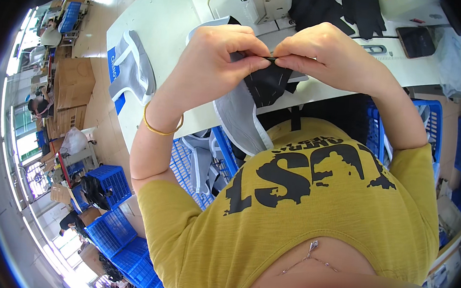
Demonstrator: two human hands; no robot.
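Both hands meet over the table's front edge, thumbs and forefingers pinching one piece between them. My left hand (220, 63), with a yellow bangle at the wrist, grips the upper edge of a black fabric piece (266, 85). My right hand (322, 54) pinches the same edge a finger's width away. The black fabric hangs below the fingertips and shows small light stitches or marks. Beneath it, a grey fabric piece with pale edging (240, 118) drapes off the table toward my lap. The join between black and grey is partly hidden by my hands.
A white sewing machine (235, 2) stands behind my hands on the white table (170, 11). Grey cut pieces (134, 67) lie at left, black fabric (338, 12) at the back, a phone (415, 42) at right. Blue crates (199, 168) with grey pieces stand below the table.
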